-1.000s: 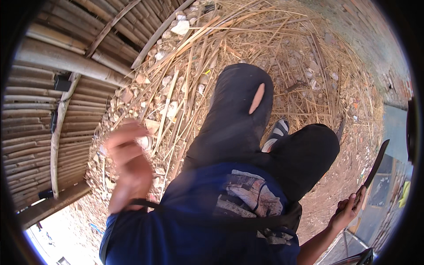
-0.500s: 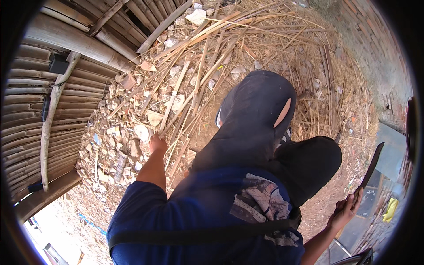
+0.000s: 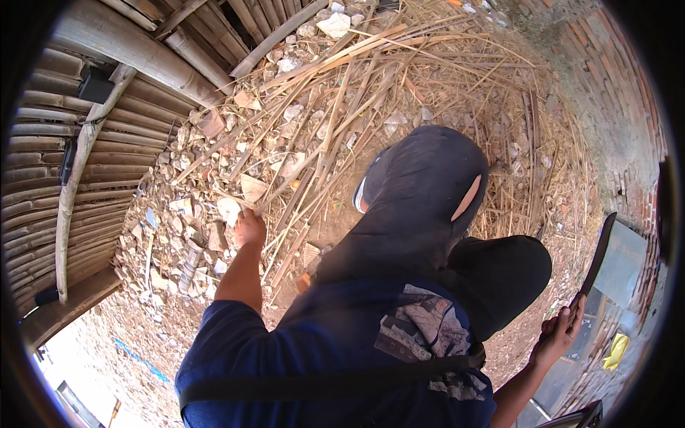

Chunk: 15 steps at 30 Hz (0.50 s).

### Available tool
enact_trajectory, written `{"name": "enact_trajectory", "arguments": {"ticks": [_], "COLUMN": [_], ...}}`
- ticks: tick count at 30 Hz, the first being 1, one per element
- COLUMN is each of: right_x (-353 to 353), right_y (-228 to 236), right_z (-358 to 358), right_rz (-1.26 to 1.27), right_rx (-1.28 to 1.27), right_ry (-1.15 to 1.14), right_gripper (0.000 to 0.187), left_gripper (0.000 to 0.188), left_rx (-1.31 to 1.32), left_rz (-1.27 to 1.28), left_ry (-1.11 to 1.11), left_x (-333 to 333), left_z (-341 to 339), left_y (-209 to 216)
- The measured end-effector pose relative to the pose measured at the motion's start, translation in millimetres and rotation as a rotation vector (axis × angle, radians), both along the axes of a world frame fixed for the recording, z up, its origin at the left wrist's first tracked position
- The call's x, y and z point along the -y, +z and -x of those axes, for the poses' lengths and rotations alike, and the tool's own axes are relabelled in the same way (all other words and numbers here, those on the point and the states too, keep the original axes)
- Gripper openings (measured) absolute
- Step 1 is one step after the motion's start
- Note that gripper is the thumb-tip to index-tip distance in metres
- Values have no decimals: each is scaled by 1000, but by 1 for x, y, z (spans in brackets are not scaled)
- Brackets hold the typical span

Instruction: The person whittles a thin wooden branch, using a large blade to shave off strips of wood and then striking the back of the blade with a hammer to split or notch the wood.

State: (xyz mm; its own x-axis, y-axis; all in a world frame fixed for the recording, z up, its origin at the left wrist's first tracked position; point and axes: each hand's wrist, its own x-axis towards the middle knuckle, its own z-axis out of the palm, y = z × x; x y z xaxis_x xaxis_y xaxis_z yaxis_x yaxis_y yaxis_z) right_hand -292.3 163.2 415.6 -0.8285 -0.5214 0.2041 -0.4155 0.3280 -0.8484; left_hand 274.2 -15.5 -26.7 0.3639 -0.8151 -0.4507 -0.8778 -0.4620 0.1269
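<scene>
My left hand (image 3: 250, 228) reaches down over the rubble with its fingers curled. Right beside its fingertips lies a white, rounded piece (image 3: 228, 209); I cannot tell whether they touch it. What the fingers hold, if anything, is too small to make out. Pale, split bamboo strips (image 3: 325, 135) lie loose close to this hand. Out at the right side, my right hand (image 3: 560, 334) is closed round the handle of a machete (image 3: 599, 253), whose long dark blade points up and away from me.
Broken stones and shards (image 3: 189, 228) cover the ground at left, with dry straw (image 3: 499, 85) beyond my bent knees (image 3: 435, 178). A bamboo-slat structure (image 3: 107, 164) stands at left, a brick wall (image 3: 614, 78) at right. Near the wall are a grey sheet (image 3: 628, 257) and a yellow scrap (image 3: 616, 352).
My left hand has shifted slightly, staying low by the white piece. The long pale strip that stood beside its fingers no longer shows there. My right hand keeps the machete in nearly the same place.
</scene>
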Motion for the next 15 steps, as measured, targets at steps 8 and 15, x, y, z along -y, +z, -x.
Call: {"name": "enact_trajectory", "arguments": {"ticks": [8,15], "right_x": [3,10], "right_y": [-6,-2], "right_z": [-2,-2], "right_rz": [24,7], "right_rx": [38,37], "right_ry": [11,-13], "right_gripper": [57,57], "left_gripper": [35,36], "left_rx": [-140,-70], "left_rz": [106,482], "left_ry": [-59,-34], "left_x": [-2,-7], "left_z": [-10,-8], "left_y": [55,63]}}
